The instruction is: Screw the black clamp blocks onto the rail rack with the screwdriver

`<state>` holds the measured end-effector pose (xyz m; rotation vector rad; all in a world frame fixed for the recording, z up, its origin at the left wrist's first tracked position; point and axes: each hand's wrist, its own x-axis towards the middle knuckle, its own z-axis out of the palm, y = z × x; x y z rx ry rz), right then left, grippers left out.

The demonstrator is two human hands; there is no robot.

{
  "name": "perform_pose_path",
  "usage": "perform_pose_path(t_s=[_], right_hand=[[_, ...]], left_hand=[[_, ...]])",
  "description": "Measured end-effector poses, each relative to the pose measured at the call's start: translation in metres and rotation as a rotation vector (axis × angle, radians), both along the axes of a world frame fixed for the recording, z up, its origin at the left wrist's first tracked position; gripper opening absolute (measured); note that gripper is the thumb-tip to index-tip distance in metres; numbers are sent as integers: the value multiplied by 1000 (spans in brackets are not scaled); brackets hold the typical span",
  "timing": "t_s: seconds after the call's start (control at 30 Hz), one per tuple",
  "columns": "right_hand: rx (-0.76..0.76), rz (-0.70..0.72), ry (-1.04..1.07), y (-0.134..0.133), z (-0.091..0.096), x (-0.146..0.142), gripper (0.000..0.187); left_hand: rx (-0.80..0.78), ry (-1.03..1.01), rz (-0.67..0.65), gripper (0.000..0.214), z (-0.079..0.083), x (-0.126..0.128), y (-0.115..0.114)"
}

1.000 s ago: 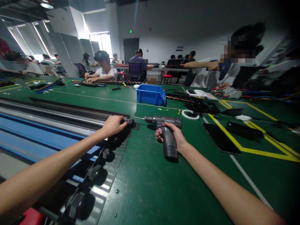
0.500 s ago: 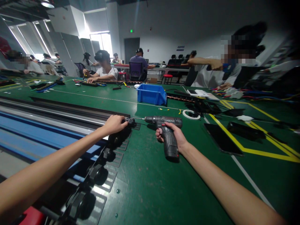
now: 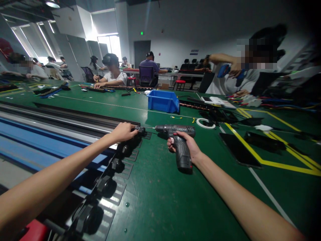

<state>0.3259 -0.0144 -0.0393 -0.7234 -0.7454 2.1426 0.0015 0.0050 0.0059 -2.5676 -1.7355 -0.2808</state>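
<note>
My right hand (image 3: 187,144) is wrapped round the grip of a black cordless drill (image 3: 185,157), index finger near the red-marked trigger. The long thin bit (image 3: 149,127) points left, its tip at a black end fitting (image 3: 141,130) on the farthest long rail. Closed over that rail's end is my left hand (image 3: 124,132), with fingertips and thumb on the fitting. Whether the bit sits in a screw is too small to see. More rails with black round fittings (image 3: 106,186) and slotted end plates (image 3: 117,192) line up toward me, below my left forearm.
A blue bin (image 3: 163,101) stands beyond the drill on the green table (image 3: 155,201). To the right lie a roll of white tape (image 3: 205,123) and a flat black panel (image 3: 239,150). A co-worker (image 3: 228,80) at the right holds a blue power tool (image 3: 224,71); another person (image 3: 114,78) sits across the table.
My hands, the drill and the fitting keep the same places relative to each other; the view has shifted slightly. The co-worker at the right has raised and turned the blue power tool.
</note>
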Motion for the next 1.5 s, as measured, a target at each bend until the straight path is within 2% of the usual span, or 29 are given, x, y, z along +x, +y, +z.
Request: perform_pose_path(t_s=[0.2,0.47,0.6,0.73,1.3,1.5], right_hand=[[32,-27,-27,2,6,-3,23],[65,-51,-185,4,18,-4,22],[65,-65,-147,5,16,-6,20],[33,-43,-157,7,12,-6,27],[-2,-49,-74,11,7,-9,26],[13,-28,-62,4,5,-8,33]], left_hand=[[12,68,-4,44,-6,1,4],[47,120,-7,42,-17,-1,11],[38,177,0,45,-16,0,10],[36,216,-4,48,-15,0,10],[63,210,-32,46,-12,0,8],[99,154,-48,45,-8,1,0]])
